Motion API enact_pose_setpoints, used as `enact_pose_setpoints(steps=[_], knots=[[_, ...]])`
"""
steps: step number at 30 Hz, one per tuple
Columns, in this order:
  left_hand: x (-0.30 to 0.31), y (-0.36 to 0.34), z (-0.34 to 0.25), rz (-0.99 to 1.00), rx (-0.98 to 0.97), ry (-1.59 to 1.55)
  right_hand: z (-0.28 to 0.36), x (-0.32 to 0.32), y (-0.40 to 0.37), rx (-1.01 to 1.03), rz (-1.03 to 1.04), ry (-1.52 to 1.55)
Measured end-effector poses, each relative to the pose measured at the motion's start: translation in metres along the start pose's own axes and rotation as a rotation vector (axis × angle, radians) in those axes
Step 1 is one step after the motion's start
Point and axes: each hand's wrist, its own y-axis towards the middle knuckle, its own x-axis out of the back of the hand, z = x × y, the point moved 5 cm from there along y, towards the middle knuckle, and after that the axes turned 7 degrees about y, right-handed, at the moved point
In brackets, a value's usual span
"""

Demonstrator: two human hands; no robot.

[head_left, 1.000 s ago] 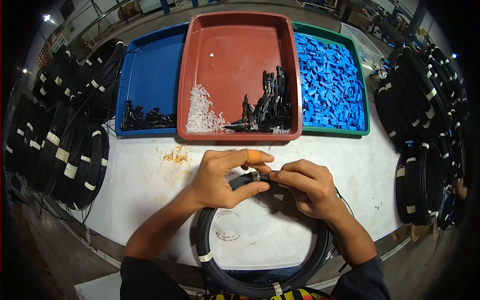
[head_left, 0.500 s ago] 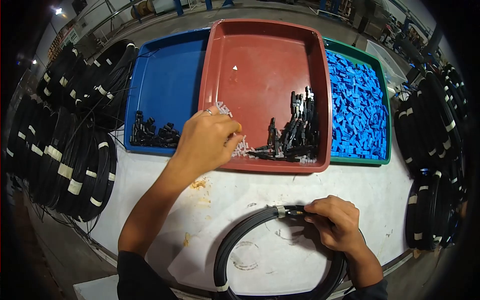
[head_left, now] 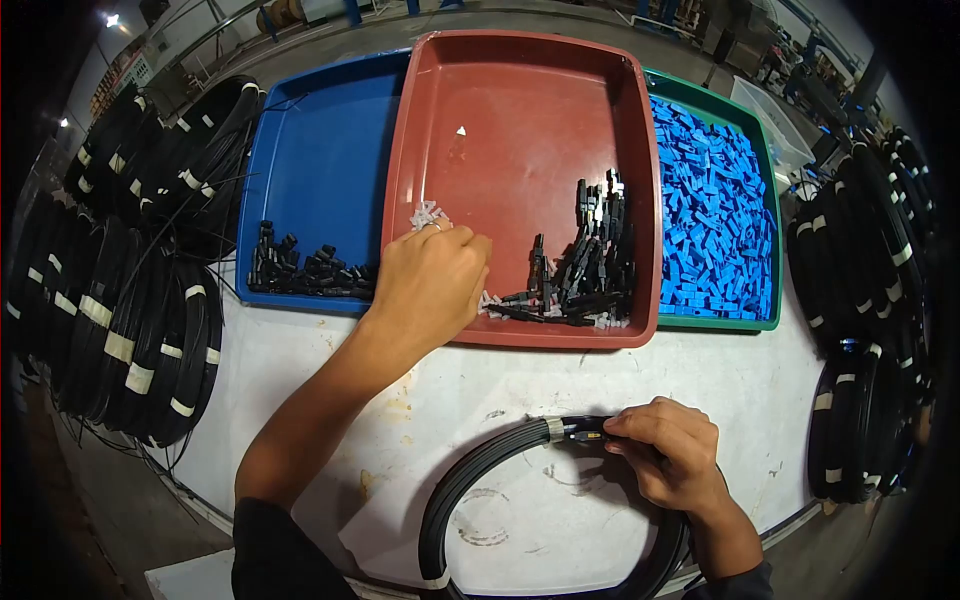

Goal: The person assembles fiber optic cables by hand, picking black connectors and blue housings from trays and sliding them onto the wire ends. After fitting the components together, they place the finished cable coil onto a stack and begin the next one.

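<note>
My left hand (head_left: 432, 280) is down in the red tray (head_left: 520, 45) at its near left corner, among small clear-white plastic pieces (head_left: 427, 214). Its fingers are curled, and the hand's back hides the tips and anything between them. My right hand (head_left: 668, 450) is closed on the end of a black cable at the top of a coil of cable (head_left: 450, 500). A small dark connector (head_left: 588, 436) with a yellow mark pokes out left of those fingers. Pale tape (head_left: 555, 430) binds the coil beside it.
Black connector parts (head_left: 590, 260) lie in the red tray's near right. The blue tray (head_left: 320, 170) holds small black pieces (head_left: 300, 265); the green tray (head_left: 775, 250) holds many blue clips (head_left: 710, 210). Taped cable coils stand left (head_left: 120, 330) and right (head_left: 850, 420) of the white table (head_left: 300, 400).
My left hand has turned, so its thumb and fingertips no longer show, and it has shifted slightly right. My right hand keeps its hold at the coil. The view has shifted a little.
</note>
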Motion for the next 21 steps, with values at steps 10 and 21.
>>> enact_pose_setpoints(steps=[10, 21], knots=[[0.052, -0.019, -0.045, -0.01, 0.082, -0.698, 0.0, 0.008, -0.005, -0.015, -0.178, -0.05], [0.029, -0.059, -0.096, 0.007, 0.117, -1.114, -0.006, 0.011, -0.011, 0.033, -0.268, -0.019]])
